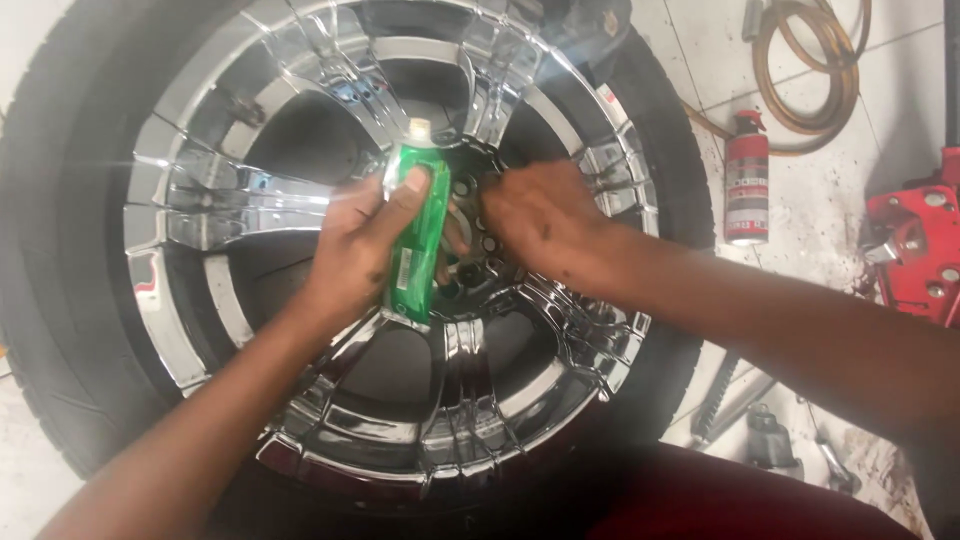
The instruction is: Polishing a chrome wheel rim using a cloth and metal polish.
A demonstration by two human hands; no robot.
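Note:
A large black tyre (70,250) with a shiny chrome wheel rim (220,200) lies flat and fills most of the view. My left hand (355,240) grips a small green plastic bottle (415,250) with a pale cap, held over the wheel's hub. My right hand (545,225) rests on the hub (475,235) beside the bottle, fingers curled against the bolt holes; what the fingertips touch is hidden.
On the tiled floor to the right stand a grey-and-red spray can (747,180), a coiled tan hose (810,70) and a red jack (915,250). Metal tools, one an impact wrench (770,435), lie near the lower right. My dark red trousers (720,500) show at the bottom.

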